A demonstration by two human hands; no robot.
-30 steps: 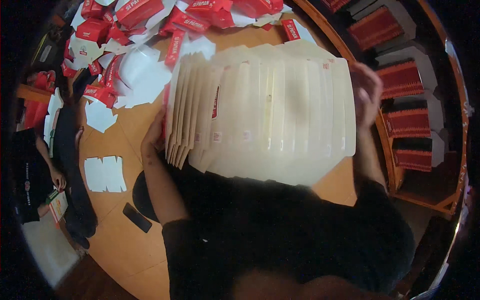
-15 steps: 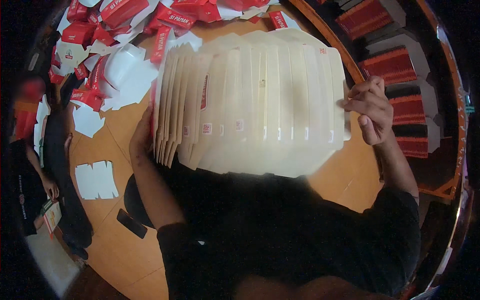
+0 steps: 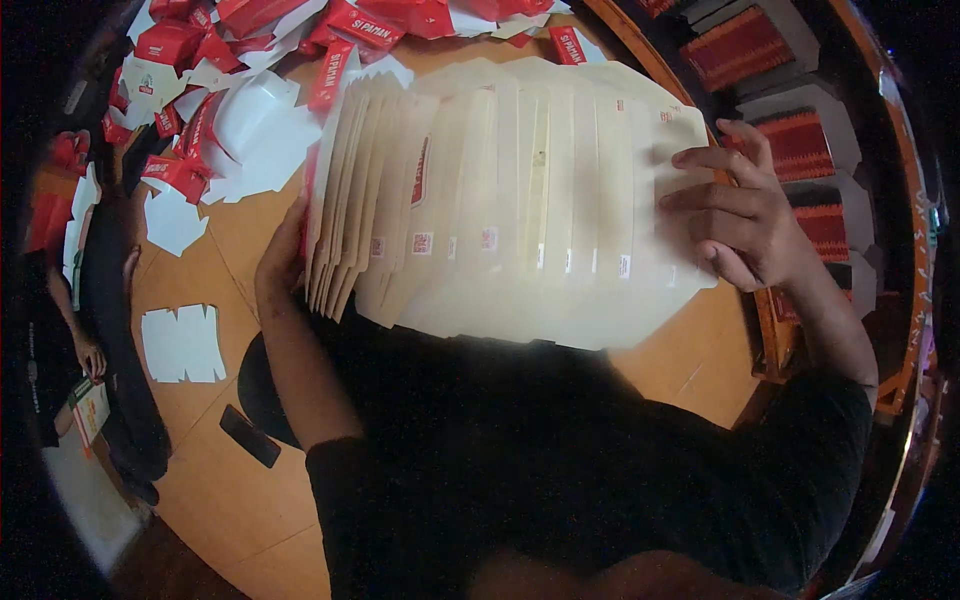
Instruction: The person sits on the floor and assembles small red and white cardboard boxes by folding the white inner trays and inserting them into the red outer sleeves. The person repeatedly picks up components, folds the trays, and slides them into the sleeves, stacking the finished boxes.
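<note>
A thick stack of flat carton blanks (image 3: pixel 510 210), cream on the side facing me and red at the left edge, is fanned out above my lap. My left hand (image 3: pixel 282 250) is closed around the stack's left edge; the blanks hide most of its fingers. At the right end of the fan, my right hand (image 3: pixel 745 210) has its fingers spread, with the tips over or lightly against the last blank. Whether they touch it, I cannot tell. Small printed marks run along the overlapping blanks.
Red and white cartons (image 3: pixel 205 130) lie heaped at the far left on the tiled floor (image 3: pixel 260 525). Nearer are a white notched sheet (image 3: pixel 182 345) and a dark phone (image 3: pixel 249 437). A wooden shelf holds red blank stacks (image 3: pixel 785 150) at right. Another person (image 3: pixel 115 300) sits at left.
My right hand's fingers have gone from curled at the fan's right edge to spread apart. The right end of the fan lies slightly farther right, and the view has shifted a little.
</note>
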